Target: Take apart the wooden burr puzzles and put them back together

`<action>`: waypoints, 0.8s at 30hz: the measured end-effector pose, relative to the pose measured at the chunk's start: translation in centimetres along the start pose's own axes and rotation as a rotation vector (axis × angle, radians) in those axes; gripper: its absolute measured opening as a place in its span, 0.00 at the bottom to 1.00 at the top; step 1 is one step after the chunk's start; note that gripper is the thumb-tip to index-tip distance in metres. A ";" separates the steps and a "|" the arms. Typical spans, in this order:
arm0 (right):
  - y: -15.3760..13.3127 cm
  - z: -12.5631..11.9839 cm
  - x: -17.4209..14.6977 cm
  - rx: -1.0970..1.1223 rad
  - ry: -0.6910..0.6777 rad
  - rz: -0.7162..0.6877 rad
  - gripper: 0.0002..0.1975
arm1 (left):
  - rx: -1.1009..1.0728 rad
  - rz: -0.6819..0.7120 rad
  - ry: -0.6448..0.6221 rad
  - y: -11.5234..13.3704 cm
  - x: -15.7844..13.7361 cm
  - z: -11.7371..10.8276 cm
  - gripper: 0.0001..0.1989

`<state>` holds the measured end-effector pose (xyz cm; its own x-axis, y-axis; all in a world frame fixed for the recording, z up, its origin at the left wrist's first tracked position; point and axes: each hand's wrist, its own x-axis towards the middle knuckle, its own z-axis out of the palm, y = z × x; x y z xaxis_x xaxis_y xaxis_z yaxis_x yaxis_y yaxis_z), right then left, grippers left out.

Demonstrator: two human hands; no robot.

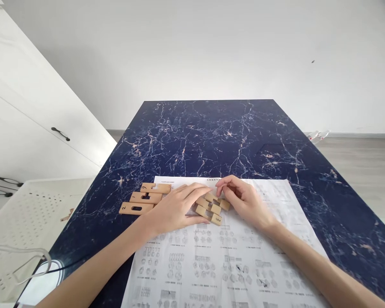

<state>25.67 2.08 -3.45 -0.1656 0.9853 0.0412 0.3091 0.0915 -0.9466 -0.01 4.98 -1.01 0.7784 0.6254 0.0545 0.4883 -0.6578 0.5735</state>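
Note:
Several notched wooden puzzle pieces (216,208) form a small cluster on a printed sheet, and a numeral is marked on the nearest one. My left hand (179,203) is curved around the cluster's left side, thumb at the near edge and fingers over the far edge, gripping it. At the cluster's upper right, my right hand (244,199) has its fingers curled and thumb drawn in; whatever is between the fingertips is hidden. Left of my left hand lie three flat wooden pieces, marked 3 (147,187), 1 (141,197) and 2 (128,208), with cut-out slots.
The white sheet (205,265) carries rows of small diagrams and lies on a dark blue marbled table (211,137). At left are a white perforated surface (25,214) with a pale cable (48,256), and a white cabinet (28,107) with dark handles.

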 end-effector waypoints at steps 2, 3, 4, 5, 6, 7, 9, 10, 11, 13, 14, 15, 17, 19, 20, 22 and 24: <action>0.2 -0.4 -0.2 -0.065 -0.004 -0.022 0.10 | 0.001 -0.028 0.017 0.4 -0.1 0.0 0.36; 0.4 -0.6 -0.2 -0.101 -0.004 -0.035 0.10 | -0.002 -0.048 0.028 0.5 -0.1 0.0 0.36; 0.6 -0.9 -0.2 -0.137 -0.003 -0.048 0.09 | -0.007 -0.070 0.043 0.6 -0.2 0.1 0.37; 0.8 -1.2 -0.3 -0.175 -0.002 -0.060 0.09 | -0.016 -0.088 0.058 0.7 -0.3 0.2 0.37; 0.9 -1.5 -0.3 -0.209 -0.004 -0.071 0.08 | -0.030 -0.099 0.075 0.7 -0.4 0.3 0.37; 1.0 -1.7 -0.2 -0.238 -0.012 -0.085 0.07 | -0.047 -0.101 0.097 0.7 -0.5 0.5 0.36; 1.1 -2.2 -0.2 -0.271 -0.051 -0.134 0.06 | -0.074 -0.082 0.150 0.6 -0.9 0.8 0.32; 1.0 -2.4 -0.1 -0.275 -0.085 -0.167 0.06 | -0.075 -0.062 0.177 0.5 -1.0 0.9 0.29; 0.8 -2.6 -0.1 -0.273 -0.123 -0.200 0.06 | -0.064 -0.040 0.205 0.5 -1.1 1.0 0.26; 0.6 -2.9 -0.1 -0.273 -0.191 -0.245 0.05 | -0.012 0.012 0.248 0.5 -1.3 1.1 0.19; 0.4 -3.1 -0.1 -0.279 -0.214 -0.257 0.05 | 0.018 0.037 0.262 0.5 -1.4 1.1 0.15; 0.4 -3.3 -0.2 -0.287 -0.230 -0.268 0.05 | 0.046 0.058 0.272 0.5 -1.4 1.2 0.12; 0.3 -3.5 -0.2 -0.306 -0.244 -0.295 0.06 | 0.092 0.090 0.287 0.5 -1.3 1.2 0.08; 0.4 -3.6 -0.3 -0.323 -0.251 -0.321 0.11 | 0.121 0.103 0.297 0.5 -1.2 1.3 0.06; 0.5 -3.5 -0.3 -0.334 -0.253 -0.327 0.12 | 0.134 0.106 0.301 0.5 -1.2 1.4 0.05; 0.6 -3.4 -0.4 -0.358 -0.254 -0.321 0.11 | 0.157 0.115 0.307 0.4 -1.2 1.5 0.05; 0.6 -3.2 -0.4 -0.367 -0.253 -0.299 0.07 | 0.174 0.127 0.311 0.4 -1.2 1.6 0.04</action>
<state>28.87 2.21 -2.98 -0.5029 0.8473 0.1710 0.5135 0.4520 -0.7294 -0.11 3.31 -2.13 0.6935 0.6140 0.3769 0.4760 -0.7832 0.4001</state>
